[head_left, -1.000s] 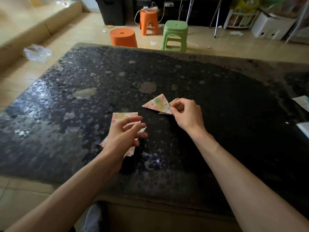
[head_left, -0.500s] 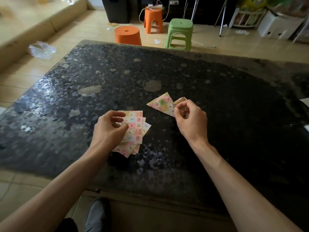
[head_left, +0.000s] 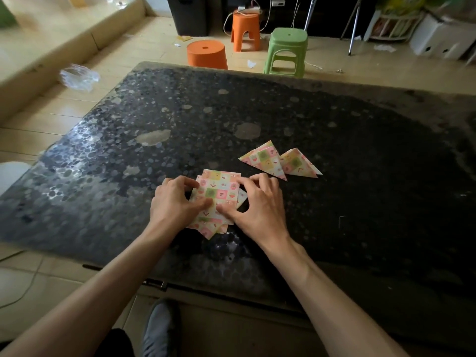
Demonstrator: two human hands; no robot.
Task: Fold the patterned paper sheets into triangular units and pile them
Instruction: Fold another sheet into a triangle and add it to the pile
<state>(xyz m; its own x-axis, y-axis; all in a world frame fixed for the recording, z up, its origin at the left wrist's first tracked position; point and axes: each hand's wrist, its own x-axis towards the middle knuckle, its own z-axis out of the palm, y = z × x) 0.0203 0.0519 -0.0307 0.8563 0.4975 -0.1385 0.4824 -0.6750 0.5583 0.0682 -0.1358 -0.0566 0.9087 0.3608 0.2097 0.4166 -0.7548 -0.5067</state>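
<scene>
head cam looked down over a dark speckled worktop [head_left: 360, 181]. near its front edge sat a loose stack of patterned paper sheets [head_left: 206, 229], all pink, green and yellow squares with little hearts. the stack was fanned out a bit, so corners poked out at the bottom.

both hands were on the top sheet [head_left: 219, 190]. the left hand [head_left: 175, 206] had its fingers [head_left: 187, 182] curled at the sheet's left edge with the thumb pressed down on the paper, so it was gripping that sheet. the right hand [head_left: 261, 206] did the same on the other side, fingers hooked over the upper right edge and thumb down on the paper. the two thumbs nearly met low on the sheet. couldn't tell if the sheet was lifted off the stack or lying flat on it.

just beyond the stack and off to the right, two folded triangular units lay flat on the worktop, clear of the hands. the left triangle [head_left: 265, 161] and the right triangle [head_left: 298, 164] sat side by side with their edges overlapping.

past the far edge, on the tiled floor, stood a round orange stool [head_left: 206, 54]. a taller orange stool [head_left: 244, 29] was behind it and a green stool [head_left: 287, 51] to its right. some crumpled clear plastic [head_left: 78, 77] lay on the floor off to the left. a grey shoe [head_left: 159, 328] showed below the near edge, between the forearms.
</scene>
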